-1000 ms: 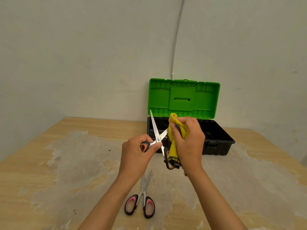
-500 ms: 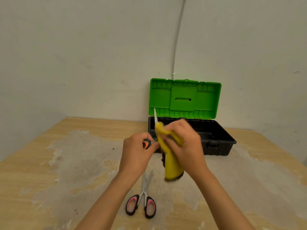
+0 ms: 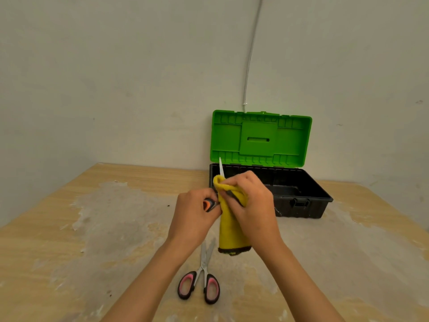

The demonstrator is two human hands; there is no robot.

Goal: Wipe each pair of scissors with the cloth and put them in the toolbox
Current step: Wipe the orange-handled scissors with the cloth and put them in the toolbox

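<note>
My left hand [image 3: 193,217] grips the orange-and-black handle of a pair of scissors [image 3: 221,169], whose blade tip pokes up above the cloth. My right hand [image 3: 254,205] holds the yellow cloth [image 3: 229,231] wrapped round the blades, its dark hem hanging down. A second pair of scissors with pink-and-black handles [image 3: 202,282] lies on the table below my hands, blades pointing away from me. The toolbox [image 3: 301,203] stands behind my hands with its green lid [image 3: 261,138] raised; the visible part of its black tub looks bare.
The wooden table [image 3: 69,252] has a large worn grey patch in its middle. A plain wall rises just behind the toolbox, with a thin white cable [image 3: 250,54] running down it. The table's left edge slants off at the far left.
My right hand has slid the cloth up along the blades, covering all but the tip. The open blades seen a second ago are now hidden in the cloth. The left hand stayed put.
</note>
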